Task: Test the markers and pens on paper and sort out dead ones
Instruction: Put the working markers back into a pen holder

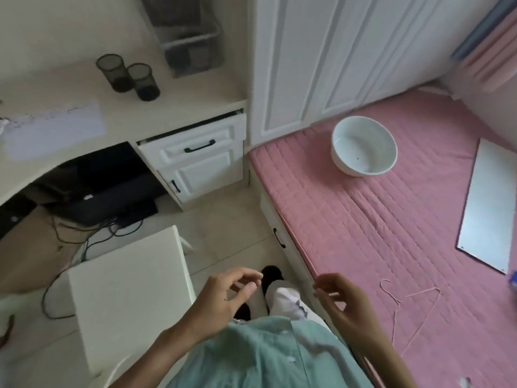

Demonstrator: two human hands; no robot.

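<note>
I see my left hand [223, 298] and right hand [340, 301], each grip loosely spread, holding nothing, over open floor [223, 217] between white stool [126, 289] and bed edge [296, 247].

A cream tabletop [173, 107] with white drawers [195, 152] stands ahead-left of the hands, a pink bed [391, 219] to their right, white wardrobe doors [321, 57] beyond, pale floor [223, 228] below.
</note>
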